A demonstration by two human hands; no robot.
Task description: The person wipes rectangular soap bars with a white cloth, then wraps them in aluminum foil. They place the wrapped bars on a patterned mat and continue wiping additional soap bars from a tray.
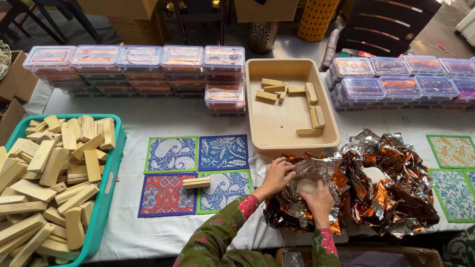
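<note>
My left hand [276, 176] grips the edge of a clear plastic wrap [316, 170] lying on a crumpled heap of shiny copper foil [391, 193]. My right hand [318, 200] presses the wrap around a pale round lump [306, 186]. A pale wooden block [196, 183] lies on patterned cloth squares [198, 173] to the left of my hands. Behind them stands a beige tray [277, 123] with several wooden blocks.
A teal basket [106, 195] heaped with wooden blocks sits at the left. Stacks of clear lidded boxes [133, 62] line the back, with more boxes [405, 79] at the right. More patterned squares [452, 168] lie far right. A cardboard box [361, 257] is at the near edge.
</note>
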